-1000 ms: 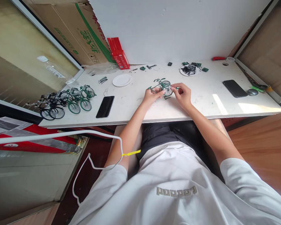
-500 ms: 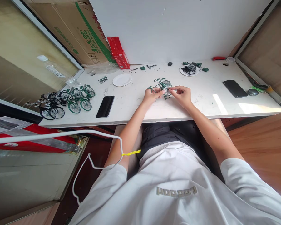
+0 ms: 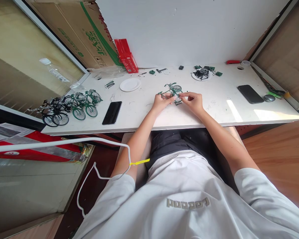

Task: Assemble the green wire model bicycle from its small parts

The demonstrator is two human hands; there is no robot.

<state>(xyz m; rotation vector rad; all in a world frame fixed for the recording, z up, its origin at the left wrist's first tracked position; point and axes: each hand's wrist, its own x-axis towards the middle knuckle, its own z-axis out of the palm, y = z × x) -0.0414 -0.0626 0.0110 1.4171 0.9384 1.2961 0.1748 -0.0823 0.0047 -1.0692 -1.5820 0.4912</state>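
Note:
A small green model bicycle [image 3: 174, 89] is held just above the white table, its wheels towards the right. My left hand [image 3: 160, 103] is closed around its frame, thumb and fingers pinching it from the near left. From the right, my right hand [image 3: 194, 101] pinches at the hub area of the nearer wheel; any tiny part between these fingertips is too small to make out. A small dark green piece [image 3: 178, 103] shows just below the wheel, close to the tabletop.
Finished-looking green model bicycles [image 3: 86, 103] and black ones [image 3: 56, 111] stand at the left beside a phone [image 3: 112, 113]. Behind are a white plate [image 3: 130, 85], a red box [image 3: 129, 61] and a plate of black parts [image 3: 201, 74]. Another phone [image 3: 250, 94] lies right.
My right hand has shifted very slightly left, closer to the wheel. The bicycle and my left hand stay almost where they were.

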